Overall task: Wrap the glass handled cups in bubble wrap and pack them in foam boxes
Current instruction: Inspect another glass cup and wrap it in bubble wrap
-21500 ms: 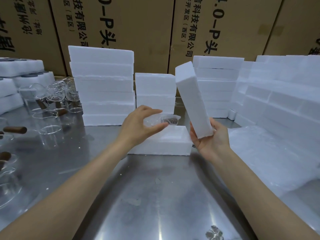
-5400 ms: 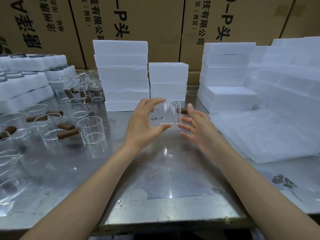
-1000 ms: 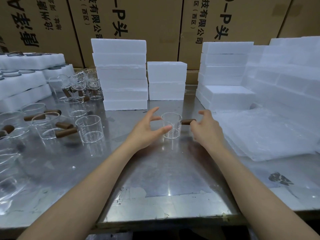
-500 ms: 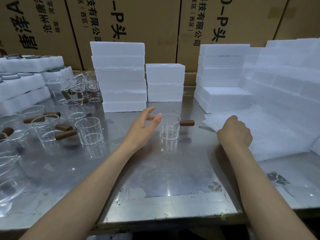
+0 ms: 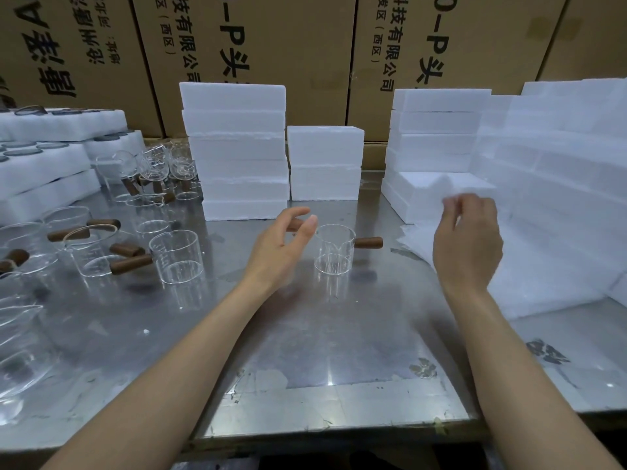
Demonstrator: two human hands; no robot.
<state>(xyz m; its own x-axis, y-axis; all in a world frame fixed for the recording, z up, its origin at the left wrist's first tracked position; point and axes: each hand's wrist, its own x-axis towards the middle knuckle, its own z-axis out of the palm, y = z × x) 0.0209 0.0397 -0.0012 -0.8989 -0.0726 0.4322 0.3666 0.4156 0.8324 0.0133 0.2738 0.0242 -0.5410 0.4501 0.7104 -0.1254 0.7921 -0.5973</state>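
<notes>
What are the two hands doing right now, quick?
Left hand: open, fingers relaxed beside the glass cup, holding nothing.
Right hand: pinching the top sheet of bubble wrap, lifting it off the pile.

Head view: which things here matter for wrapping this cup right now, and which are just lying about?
In play:
cup, upright on the table
sheet, pinched by right hand
left hand, open beside the cup
sheet pile

Lying about:
foam stacks
other cups
cartons

Two bare hands, the left hand (image 5: 283,247) and the right hand (image 5: 470,239). One clear glass cup with a brown wooden handle (image 5: 334,249) stands alone. Many more glass cups (image 5: 174,252) crowd the left, too many to count. Three tall piles of white foam boxes (image 5: 237,150).
</notes>
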